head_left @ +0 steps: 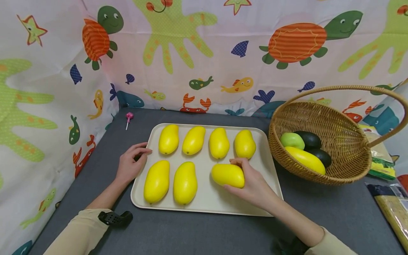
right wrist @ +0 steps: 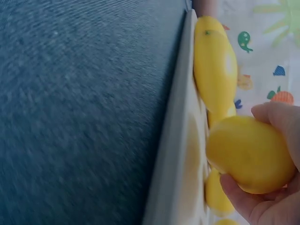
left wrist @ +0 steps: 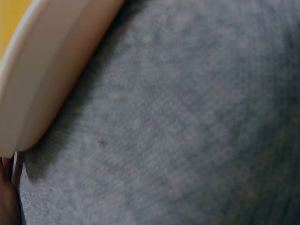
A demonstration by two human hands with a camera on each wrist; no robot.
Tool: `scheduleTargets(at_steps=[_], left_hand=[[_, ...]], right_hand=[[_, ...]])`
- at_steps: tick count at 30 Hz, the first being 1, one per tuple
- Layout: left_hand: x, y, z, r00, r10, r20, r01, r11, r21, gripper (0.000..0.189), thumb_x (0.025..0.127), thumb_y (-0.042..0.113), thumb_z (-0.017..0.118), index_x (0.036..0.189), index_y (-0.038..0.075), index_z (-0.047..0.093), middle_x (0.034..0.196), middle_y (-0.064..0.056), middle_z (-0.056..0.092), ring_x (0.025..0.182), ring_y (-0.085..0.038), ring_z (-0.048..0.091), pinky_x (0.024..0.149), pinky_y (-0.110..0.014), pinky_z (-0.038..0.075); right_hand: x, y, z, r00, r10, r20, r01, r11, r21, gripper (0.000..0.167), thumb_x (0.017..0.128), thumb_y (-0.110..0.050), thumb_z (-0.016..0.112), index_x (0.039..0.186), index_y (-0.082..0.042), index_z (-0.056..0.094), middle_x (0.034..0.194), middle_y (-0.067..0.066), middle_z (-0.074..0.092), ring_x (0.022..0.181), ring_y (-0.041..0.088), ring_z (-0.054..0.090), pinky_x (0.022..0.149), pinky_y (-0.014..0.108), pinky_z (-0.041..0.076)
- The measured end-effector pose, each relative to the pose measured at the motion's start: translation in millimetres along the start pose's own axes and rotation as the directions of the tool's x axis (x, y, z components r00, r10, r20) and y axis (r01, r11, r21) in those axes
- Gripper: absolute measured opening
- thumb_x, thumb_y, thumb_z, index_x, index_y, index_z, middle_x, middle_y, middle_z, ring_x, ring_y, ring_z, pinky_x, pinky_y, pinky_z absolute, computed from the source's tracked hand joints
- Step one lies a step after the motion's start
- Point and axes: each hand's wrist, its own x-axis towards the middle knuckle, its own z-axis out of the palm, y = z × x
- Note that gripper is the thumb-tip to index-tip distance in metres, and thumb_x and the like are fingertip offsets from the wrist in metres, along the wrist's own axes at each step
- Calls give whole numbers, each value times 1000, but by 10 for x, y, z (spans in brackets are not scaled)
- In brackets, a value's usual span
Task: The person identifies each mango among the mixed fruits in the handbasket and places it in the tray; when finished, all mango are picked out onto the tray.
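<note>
My right hand (head_left: 255,184) grips a yellow mango (head_left: 227,175) between thumb and fingers. The fruit is turned sideways over the front right part of the cream tray (head_left: 204,209); the right wrist view shows the held mango (right wrist: 251,152) from close by. My left hand (head_left: 131,163) rests its fingertips against the tray's left rim. In the left wrist view only a sliver of that hand (left wrist: 7,201) appears below the tray corner (left wrist: 42,89). A back row of several mangoes (head_left: 193,140) and two front ones, including a mango (head_left: 185,183), lie on the tray.
At the right a wicker basket (head_left: 344,141) leans open, holding a yellow mango (head_left: 306,160), a green apple-like fruit (head_left: 292,140) and two dark fruits (head_left: 308,140). Packets (head_left: 392,209) lie beyond it. A pink lollipop (head_left: 129,117) lies back left. A printed curtain (head_left: 204,46) hangs behind.
</note>
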Motion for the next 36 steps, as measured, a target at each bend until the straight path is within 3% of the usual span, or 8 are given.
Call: scheduleTargets(at_steps=[4,10,15,23,29,36], left_hand=[[-1,-1,6,1000,2,0,-2,1000,-9,19,92,3,59,103,8,75,126,-9,62,101,-25,62,78,-11,41],[5,1,10,1000,5,-3,-5,1000,-3,19,92,3,60,102,7,75,126,-9,62,101,-25,63,78,-11,41],[8,9,8,1000,-2,0,2,1000,0,19,92,3,60,102,7,75,126,-9,62,101,-25,63,77,-11,41],[10,16,-5,1000,-3,2,3,1000,4,19,92,2,59,102,6,75,126,-10,62,99,-25,63,77,-13,41],[9,14,-8,1000,2,0,-2,1000,5,19,92,2,59,102,6,75,125,-10,62,98,-25,63,76,-13,41],[9,20,-5,1000,1,-3,-1,1000,8,19,92,2,60,102,6,75,125,-10,62,98,-25,63,77,-13,41]], right_hand=[[1,7,63,998,-55,6,55,998,-8,70,75,-29,84,132,-14,46,125,-1,56,104,15,54,89,40,45],[-13,12,133,989,-151,5,151,988,-42,59,80,-29,81,131,-18,54,127,2,53,116,20,48,96,44,41],[-46,8,171,989,-147,35,149,987,-63,63,80,-29,81,136,-23,52,131,7,49,116,23,46,95,46,42],[-138,-75,155,980,-127,154,133,990,-34,83,75,-30,81,147,-27,41,150,12,34,125,22,46,96,47,45],[-205,-108,155,971,-132,197,132,991,15,83,74,-21,76,148,-24,39,153,6,30,118,14,51,86,32,52],[-221,-97,170,978,-108,176,100,994,52,81,73,-20,83,143,-23,43,148,4,33,113,13,53,79,24,53]])
